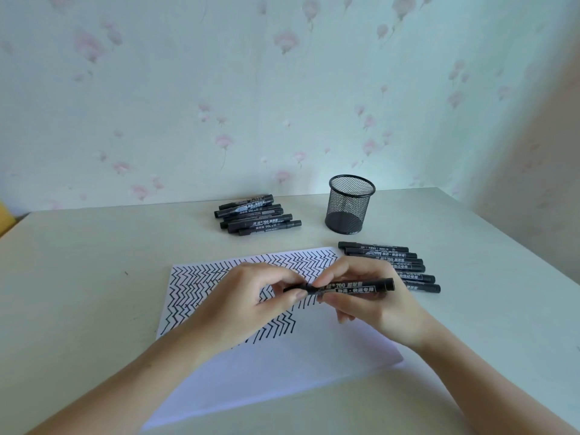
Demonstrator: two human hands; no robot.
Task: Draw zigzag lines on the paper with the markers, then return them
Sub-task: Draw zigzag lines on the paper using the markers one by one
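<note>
paper (282,356), marker (354,285) between both hands

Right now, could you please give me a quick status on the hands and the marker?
Left hand pinches cap end of marker; right hand grips barrel. Held above paper, part-filled with zigzags. Pen cup empty, nothing in the way.

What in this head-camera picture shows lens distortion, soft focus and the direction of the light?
Head view: the wide lens bows the table's far edge; the floral wallpaper looks soft and slightly blurred; light is even and cool, brightest behind the mesh cup; only faint shadows lie on the paper under the forearms; no hard glare.
</note>
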